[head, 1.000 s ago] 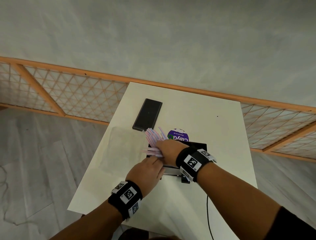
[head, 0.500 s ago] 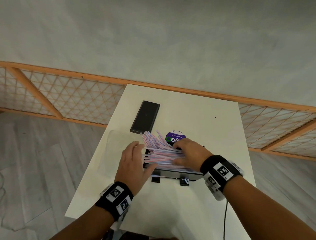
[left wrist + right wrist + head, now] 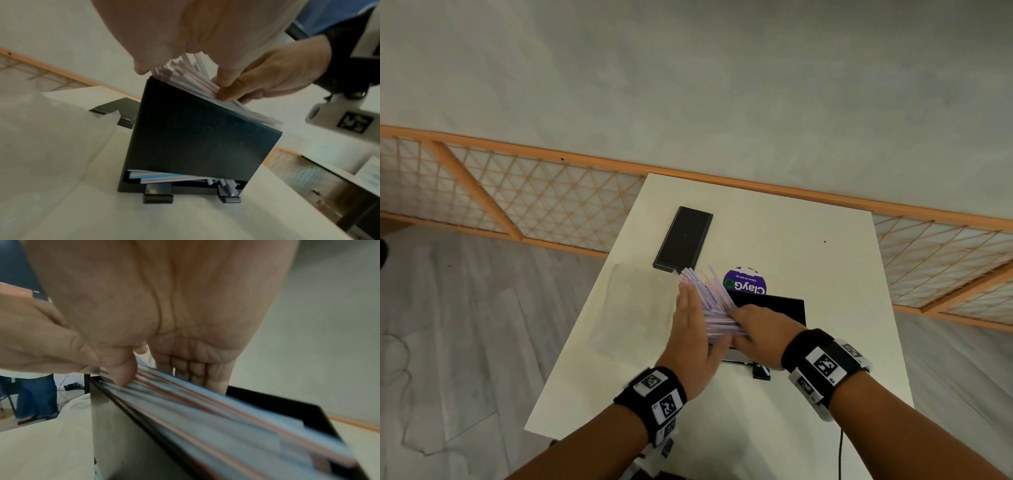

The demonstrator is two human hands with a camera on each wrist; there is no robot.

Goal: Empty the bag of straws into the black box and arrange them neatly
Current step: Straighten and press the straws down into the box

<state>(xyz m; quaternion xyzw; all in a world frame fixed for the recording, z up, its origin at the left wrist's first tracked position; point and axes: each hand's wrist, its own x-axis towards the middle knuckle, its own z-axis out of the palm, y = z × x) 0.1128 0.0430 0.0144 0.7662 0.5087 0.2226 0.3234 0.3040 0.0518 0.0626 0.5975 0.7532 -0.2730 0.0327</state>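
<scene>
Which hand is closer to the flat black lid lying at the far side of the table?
Left. The left hand stands at the straws' left ends, just short of the black lid. The right hand lies over the black box, farther off.

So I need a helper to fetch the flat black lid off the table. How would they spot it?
On the white table, look at the far left part, beyond the hands and the straws. The black lid lies flat there, a long slim rectangle, unlike the upright black box stuffed with straws and the round purple sticker.

White table (image 3: 808,240), flat black lid (image 3: 683,238), purple round ClayGo sticker (image 3: 745,282), orange lattice railing (image 3: 534,202)
</scene>
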